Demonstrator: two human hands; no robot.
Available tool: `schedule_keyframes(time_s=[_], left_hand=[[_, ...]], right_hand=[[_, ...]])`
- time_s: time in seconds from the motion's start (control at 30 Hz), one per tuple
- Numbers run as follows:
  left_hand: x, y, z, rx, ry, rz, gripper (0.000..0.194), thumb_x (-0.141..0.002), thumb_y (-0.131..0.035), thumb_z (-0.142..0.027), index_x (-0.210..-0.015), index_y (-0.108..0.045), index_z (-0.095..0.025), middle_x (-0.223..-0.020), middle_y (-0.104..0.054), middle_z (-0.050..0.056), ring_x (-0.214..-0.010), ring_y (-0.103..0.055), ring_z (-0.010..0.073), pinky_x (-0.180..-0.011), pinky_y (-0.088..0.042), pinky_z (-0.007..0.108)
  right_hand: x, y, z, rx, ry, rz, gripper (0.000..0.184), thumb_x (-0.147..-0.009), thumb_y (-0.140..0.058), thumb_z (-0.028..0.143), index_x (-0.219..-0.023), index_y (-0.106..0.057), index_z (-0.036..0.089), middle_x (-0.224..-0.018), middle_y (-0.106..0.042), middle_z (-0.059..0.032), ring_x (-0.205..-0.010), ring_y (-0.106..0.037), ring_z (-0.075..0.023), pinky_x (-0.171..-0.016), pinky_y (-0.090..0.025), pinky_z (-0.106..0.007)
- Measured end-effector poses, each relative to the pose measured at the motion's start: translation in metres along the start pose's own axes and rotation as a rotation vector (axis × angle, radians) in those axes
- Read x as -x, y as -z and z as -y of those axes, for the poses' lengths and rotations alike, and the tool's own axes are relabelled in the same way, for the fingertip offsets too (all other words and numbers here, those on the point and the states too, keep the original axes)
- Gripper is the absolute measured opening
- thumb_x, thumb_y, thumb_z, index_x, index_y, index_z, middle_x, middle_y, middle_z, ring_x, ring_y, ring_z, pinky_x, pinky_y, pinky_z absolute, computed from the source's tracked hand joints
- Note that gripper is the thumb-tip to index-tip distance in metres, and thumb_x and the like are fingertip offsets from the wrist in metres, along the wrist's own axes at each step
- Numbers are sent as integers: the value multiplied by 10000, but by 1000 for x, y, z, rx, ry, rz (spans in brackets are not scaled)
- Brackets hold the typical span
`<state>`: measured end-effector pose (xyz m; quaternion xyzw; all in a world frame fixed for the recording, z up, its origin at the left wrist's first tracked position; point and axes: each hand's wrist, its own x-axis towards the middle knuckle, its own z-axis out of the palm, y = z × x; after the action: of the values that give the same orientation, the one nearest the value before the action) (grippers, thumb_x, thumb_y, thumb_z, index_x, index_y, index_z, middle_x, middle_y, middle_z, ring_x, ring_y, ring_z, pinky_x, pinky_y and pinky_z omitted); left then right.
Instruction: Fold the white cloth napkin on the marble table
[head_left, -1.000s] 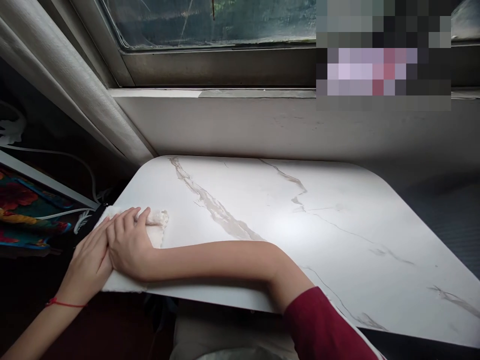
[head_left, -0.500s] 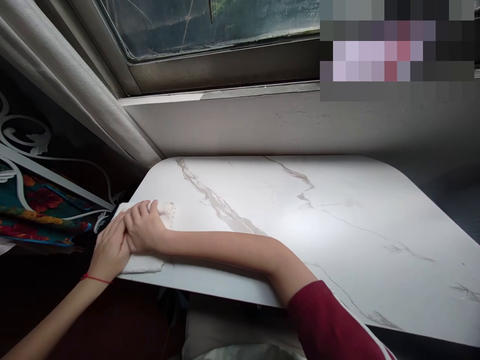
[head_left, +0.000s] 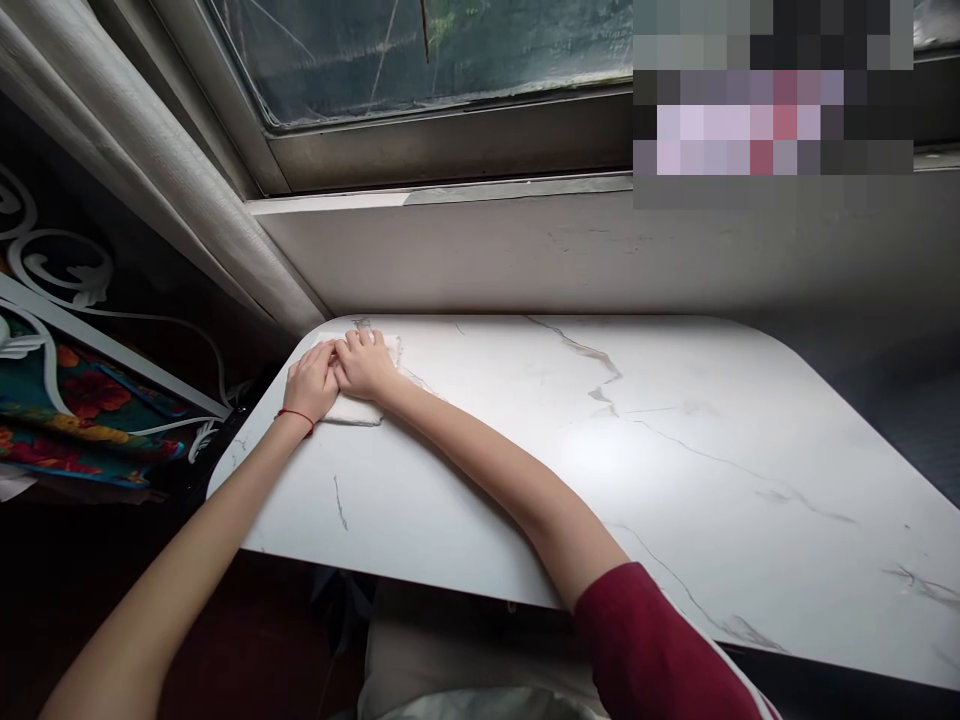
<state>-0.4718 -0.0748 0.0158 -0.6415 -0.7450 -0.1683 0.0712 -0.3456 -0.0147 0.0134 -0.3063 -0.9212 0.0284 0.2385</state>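
Observation:
A folded white cloth [head_left: 357,411] lies on the far left part of the white marble-patterned tabletop [head_left: 480,400]. My left hand [head_left: 312,382], with a thin red cord round its wrist, presses down on the cloth's left side, fingers pointing away from me. Beside it, touching it, my right hand [head_left: 364,365] has its fingers bent over the cloth. Both hands hold the cloth against the surface and hide much of it. A maroon sleeve covers my upper right arm.
Behind the table stands a pale wall [head_left: 480,255] under a window [head_left: 450,60]. A light curtain [head_left: 172,180] hangs at the left. White scrolled metalwork [head_left: 64,265] and a colourful flowered fabric [head_left: 90,400] are near the table's left edge. A pixelated patch covers the upper right.
Both hands and the cloth have moved from the table's near left edge to its far left corner. My right arm has stretched out further. The view has shifted slightly.

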Motion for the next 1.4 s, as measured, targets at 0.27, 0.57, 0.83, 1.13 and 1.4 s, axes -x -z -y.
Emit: schedule_keyframes(time_s=[0.27, 0.57, 0.83, 1.13, 1.4], left_hand=[[-38, -15, -27, 50, -13, 14, 501, -911, -348, -189, -1358, -574, -180, -1454, -598, 101, -1371, -512, 281, -1131, -402, 457], [-63, -28, -45, 89, -51, 17, 455, -924, -348, -206, -1302, -599, -219, -1431, -614, 68, -1346, -533, 266, -1122, -408, 441], [-63, -29, -40, 109, -61, 32, 521, -906, -349, -171, -1369, -580, -221, -1471, -586, 68, -1387, -500, 243, -1134, -399, 430], [-59, -25, -41, 116, -81, 70, 505, -938, -343, -183, -1388, -573, -194, -1526, -535, 90, -1428, -463, 250, -1158, -376, 452], [-56, -24, -42, 100, -104, 83, 486, -956, -346, -182, -1391, -563, -194, -1532, -527, 113, -1446, -446, 259, -1175, -358, 491]], right_hand=[[-9, 1, -42, 32, -69, -19, 412, -1009, -377, 275, -1312, -589, 93, -1315, -606, -206, -1197, -509, -346, -1037, -347, -485], [-10, 7, -69, 78, -159, -16, 391, -1002, -383, 269, -1279, -608, 109, -1287, -616, -186, -1172, -516, -327, -1005, -359, -447], [-11, 7, -69, 102, -155, -13, 372, -980, -430, 269, -1265, -612, 115, -1278, -609, -198, -1157, -503, -338, -969, -375, -462], [-10, 7, -67, 136, -171, 13, 363, -988, -424, 276, -1257, -615, 126, -1280, -610, -179, -1168, -497, -322, -982, -360, -440], [-7, 5, -65, 171, -171, 2, 374, -1004, -401, 287, -1272, -612, 133, -1294, -611, -175, -1171, -500, -310, -1004, -350, -425]])
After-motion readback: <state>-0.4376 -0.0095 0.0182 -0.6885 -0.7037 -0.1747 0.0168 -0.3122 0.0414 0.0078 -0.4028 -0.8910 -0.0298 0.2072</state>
